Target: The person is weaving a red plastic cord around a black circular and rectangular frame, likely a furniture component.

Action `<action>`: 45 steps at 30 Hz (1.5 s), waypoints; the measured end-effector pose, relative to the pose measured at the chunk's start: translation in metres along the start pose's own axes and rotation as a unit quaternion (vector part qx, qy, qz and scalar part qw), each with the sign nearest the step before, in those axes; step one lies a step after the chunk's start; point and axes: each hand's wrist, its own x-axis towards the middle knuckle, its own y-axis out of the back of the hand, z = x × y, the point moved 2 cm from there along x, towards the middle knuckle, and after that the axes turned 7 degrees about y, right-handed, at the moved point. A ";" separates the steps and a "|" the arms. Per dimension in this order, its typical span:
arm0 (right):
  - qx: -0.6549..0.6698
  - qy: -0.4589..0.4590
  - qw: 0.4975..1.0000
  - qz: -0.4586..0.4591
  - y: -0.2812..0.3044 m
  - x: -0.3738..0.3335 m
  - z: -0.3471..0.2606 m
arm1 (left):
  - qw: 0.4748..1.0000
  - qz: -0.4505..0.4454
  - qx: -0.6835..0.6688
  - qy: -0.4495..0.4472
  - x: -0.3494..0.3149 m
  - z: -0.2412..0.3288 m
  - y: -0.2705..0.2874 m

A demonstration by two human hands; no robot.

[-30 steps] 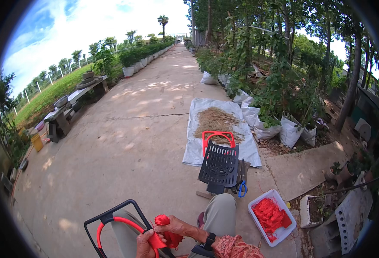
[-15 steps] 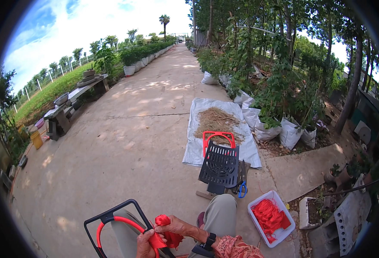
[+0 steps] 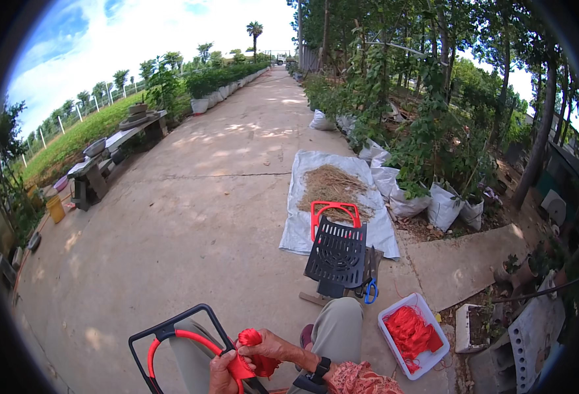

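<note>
I look down an outdoor concrete path (image 3: 191, 223) that runs away from me, a thin crack (image 3: 237, 175) crossing it and a palm tree (image 3: 254, 30) standing far off. On my left I see a low bench (image 3: 124, 137), then a green field (image 3: 82, 136) with white posts (image 3: 61, 124). Trees (image 3: 421, 79) crowd my right above white sacks (image 3: 444, 206). Daylight from a bright, cloudy sky (image 3: 171, 29) dapples the concrete.

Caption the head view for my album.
Hands with red cord at a black frame, red strands in a white tray.
</note>
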 end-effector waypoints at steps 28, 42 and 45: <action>-0.002 -0.044 0.997 0.064 0.003 0.006 0.006 | 0.999 -0.027 0.020 0.004 -0.007 0.002 -0.012; 0.066 -0.002 0.997 0.034 0.007 0.008 0.007 | 1.000 -0.027 -0.001 0.002 0.003 -0.003 0.000; 0.054 -0.023 0.997 0.051 0.005 0.006 0.004 | 0.999 -0.038 -0.022 0.009 0.004 -0.003 0.003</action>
